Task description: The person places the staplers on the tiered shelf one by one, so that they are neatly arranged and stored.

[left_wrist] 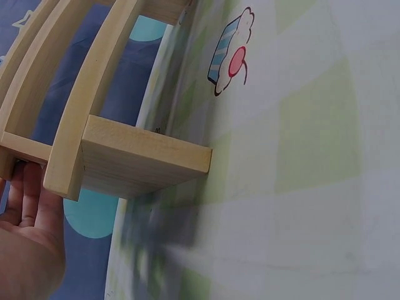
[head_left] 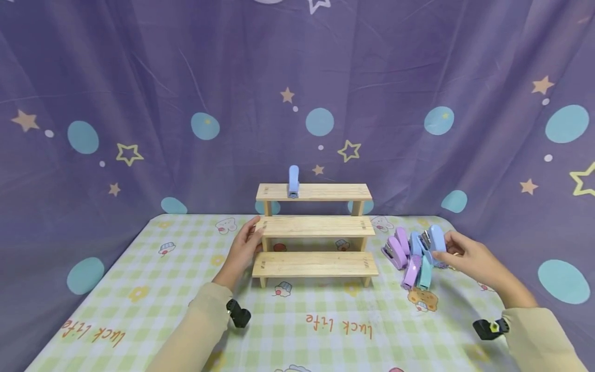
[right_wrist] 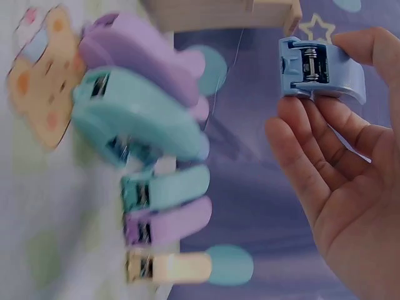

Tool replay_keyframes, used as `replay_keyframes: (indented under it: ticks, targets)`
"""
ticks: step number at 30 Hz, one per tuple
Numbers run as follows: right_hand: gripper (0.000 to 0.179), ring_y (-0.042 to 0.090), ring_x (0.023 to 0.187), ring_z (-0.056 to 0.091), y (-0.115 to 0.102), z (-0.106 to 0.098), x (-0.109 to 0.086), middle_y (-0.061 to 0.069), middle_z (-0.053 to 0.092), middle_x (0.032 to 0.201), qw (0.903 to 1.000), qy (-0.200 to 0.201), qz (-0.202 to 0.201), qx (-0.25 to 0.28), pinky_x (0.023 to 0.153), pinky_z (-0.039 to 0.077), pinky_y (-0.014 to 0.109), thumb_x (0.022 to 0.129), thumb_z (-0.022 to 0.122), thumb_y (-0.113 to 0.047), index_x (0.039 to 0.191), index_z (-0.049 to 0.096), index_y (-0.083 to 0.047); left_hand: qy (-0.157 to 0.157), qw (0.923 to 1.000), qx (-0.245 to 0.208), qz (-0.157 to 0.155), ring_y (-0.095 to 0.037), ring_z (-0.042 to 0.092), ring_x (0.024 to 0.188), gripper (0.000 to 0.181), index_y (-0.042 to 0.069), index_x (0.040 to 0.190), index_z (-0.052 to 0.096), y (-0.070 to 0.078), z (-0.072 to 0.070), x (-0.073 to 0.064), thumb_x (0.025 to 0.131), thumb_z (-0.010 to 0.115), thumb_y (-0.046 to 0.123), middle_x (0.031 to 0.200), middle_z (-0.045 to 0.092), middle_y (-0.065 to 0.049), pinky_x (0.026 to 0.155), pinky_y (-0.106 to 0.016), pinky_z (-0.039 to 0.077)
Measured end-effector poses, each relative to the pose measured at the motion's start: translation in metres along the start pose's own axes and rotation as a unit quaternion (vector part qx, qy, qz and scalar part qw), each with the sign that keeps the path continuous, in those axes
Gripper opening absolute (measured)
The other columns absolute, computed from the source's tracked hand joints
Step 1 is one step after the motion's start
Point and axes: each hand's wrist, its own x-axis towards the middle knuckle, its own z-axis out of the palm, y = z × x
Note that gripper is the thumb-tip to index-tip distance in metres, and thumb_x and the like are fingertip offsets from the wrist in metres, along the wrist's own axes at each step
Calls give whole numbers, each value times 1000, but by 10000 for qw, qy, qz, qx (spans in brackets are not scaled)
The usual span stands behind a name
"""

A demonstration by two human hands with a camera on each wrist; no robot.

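Observation:
My left hand holds the left end of a three-step wooden stand at its middle board. In the left wrist view, the fingers reach up against the wood; the thumb's hold is hard to see. At the right, my right hand pinches a blue stapler between thumb and fingers, its spring side showing in the right wrist view. Beside it lies a cluster of staplers, including a purple one and a teal one. Another blue stapler stands on the top board, left of its middle.
A green-and-white checked cloth with printed pictures covers the table. Behind it hangs a purple curtain with stars and dots. In the right wrist view, a cream stapler stands beyond smaller teal and purple ones.

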Motion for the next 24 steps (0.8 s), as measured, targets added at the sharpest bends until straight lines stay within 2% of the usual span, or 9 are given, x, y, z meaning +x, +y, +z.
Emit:
replay_keyframes:
  ticks: [4, 8, 12, 16, 24]
  targets:
    - [28, 13, 69, 50, -14, 5, 11, 2, 56, 82, 9997, 9, -226, 115, 57, 42, 27, 95, 71, -35, 101, 52, -15, -46, 10000, 41, -8, -30, 49, 124, 52, 14, 157, 34, 0, 0, 0, 108, 50, 23, 138, 45, -15, 103, -47, 47]
    - [24, 15, 73, 52, -28, 10, 25, 3, 58, 90, 9981, -3, -560, 244, 59, 44, 28, 95, 72, -31, 102, 56, -15, -85, 10000, 14, -32, -30, 49, 124, 52, 15, 157, 34, 0, 0, 0, 108, 50, 23, 138, 44, -15, 103, -47, 47]
    - [24, 16, 70, 53, -42, 17, 39, 3, 60, 86, 9960, 8, -841, 297, 58, 44, 28, 95, 72, -32, 97, 55, -15, -113, 9999, 9, -45, -30, 48, 125, 53, 16, 157, 34, 1, 0, -1, 108, 50, 25, 139, 44, -15, 104, -49, 46]
    - [28, 17, 65, 52, -54, 23, 52, 2, 61, 83, 9948, -123, -906, 441, 57, 43, 30, 95, 72, -35, 96, 51, -16, -95, 9999, 41, -28, -30, 47, 126, 53, 15, 157, 34, 2, 0, -1, 107, 50, 26, 140, 42, -16, 105, -49, 45]
    - [28, 21, 74, 59, -78, 39, 76, 3, 64, 88, 9894, -349, -1058, 934, 65, 48, 32, 95, 72, -34, 99, 53, -14, -42, 10000, 20, -10, -28, 49, 122, 52, 15, 156, 36, 0, -1, 0, 107, 51, 24, 137, 44, -14, 98, -41, 50]
